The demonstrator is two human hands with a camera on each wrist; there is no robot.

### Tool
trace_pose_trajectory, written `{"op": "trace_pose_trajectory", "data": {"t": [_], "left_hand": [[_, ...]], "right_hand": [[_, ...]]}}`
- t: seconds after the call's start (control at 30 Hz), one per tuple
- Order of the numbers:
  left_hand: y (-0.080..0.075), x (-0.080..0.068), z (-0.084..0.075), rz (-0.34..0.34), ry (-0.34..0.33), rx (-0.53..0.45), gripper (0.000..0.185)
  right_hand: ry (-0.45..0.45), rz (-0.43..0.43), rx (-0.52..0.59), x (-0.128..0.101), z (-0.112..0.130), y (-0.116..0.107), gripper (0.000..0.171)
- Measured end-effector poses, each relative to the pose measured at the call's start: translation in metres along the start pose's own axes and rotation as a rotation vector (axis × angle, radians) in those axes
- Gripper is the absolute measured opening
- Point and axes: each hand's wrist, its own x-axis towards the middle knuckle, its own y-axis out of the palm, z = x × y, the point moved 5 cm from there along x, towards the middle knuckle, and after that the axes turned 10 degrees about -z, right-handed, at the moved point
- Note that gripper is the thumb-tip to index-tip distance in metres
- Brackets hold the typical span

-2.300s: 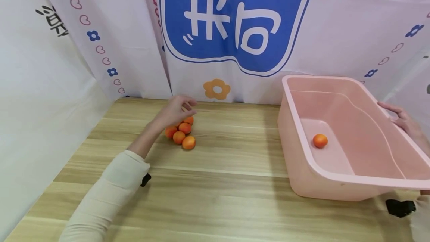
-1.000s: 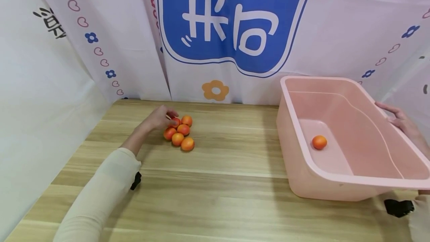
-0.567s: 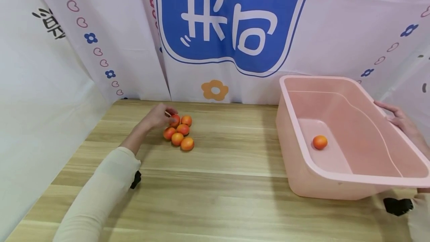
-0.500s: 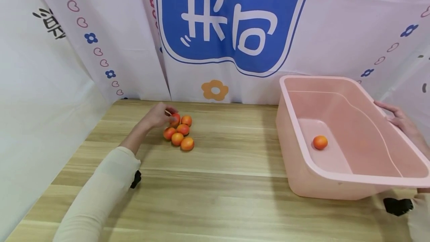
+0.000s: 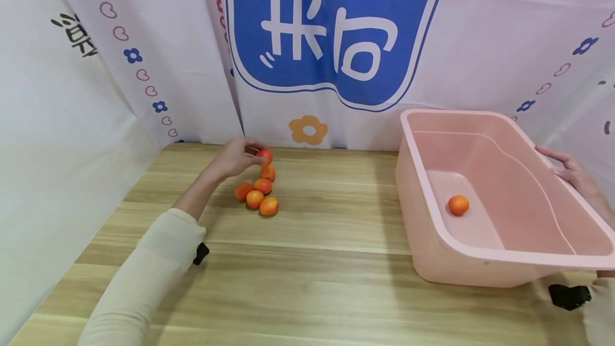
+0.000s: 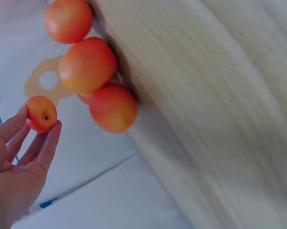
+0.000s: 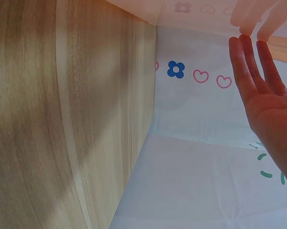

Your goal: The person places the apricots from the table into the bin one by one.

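My left hand (image 5: 237, 158) pinches a small orange-red apricot-like fruit (image 5: 265, 157) between thumb and fingertips. In the left wrist view, that fruit (image 6: 41, 114) shows a dark dot at one end. It is held above the back of a group of similar fruits (image 5: 254, 199) on the table; several more fruits (image 6: 87, 65) appear close by in the wrist view. At the right, my right hand (image 5: 574, 172) rests against the far-side rim of a pink tub (image 5: 408, 218). The right wrist view shows its fingers (image 7: 243, 67) straight, tips at the tub's outer wall; the thumb is hidden there.
Inside the tub lies one orange fruit (image 5: 458, 205). The wooden table (image 5: 307, 282) spans between the fruits and the tub. A white printed cloth (image 5: 192, 68) hangs along the back and sides.
My left hand has taken hold of one fruit from the back of the group and raised it, moving slightly right and away. The right hand and tub hold almost the same place.
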Motion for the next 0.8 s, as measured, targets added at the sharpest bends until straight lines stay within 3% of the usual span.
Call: {"op": "trace_pose_trajectory", "data": {"t": [0.3, 0.53, 0.8], "left_hand": [[0.008, 0.004, -0.026, -0.009, 0.047, -0.078, 0.038], [0.017, 0.006, -0.048, 0.004, 0.07, -0.166, 0.036], [0.027, 0.008, -0.079, 0.011, 0.106, -0.251, 0.036]], "right_hand": [[0.016, -0.066, -0.081, -0.005, 0.0, 0.001, 0.057], [-0.008, 0.004, -0.003, -0.001, 0.0, -0.002, 0.06], [0.004, -0.024, -0.009, -0.002, 0.0, -0.001, 0.057]]}}
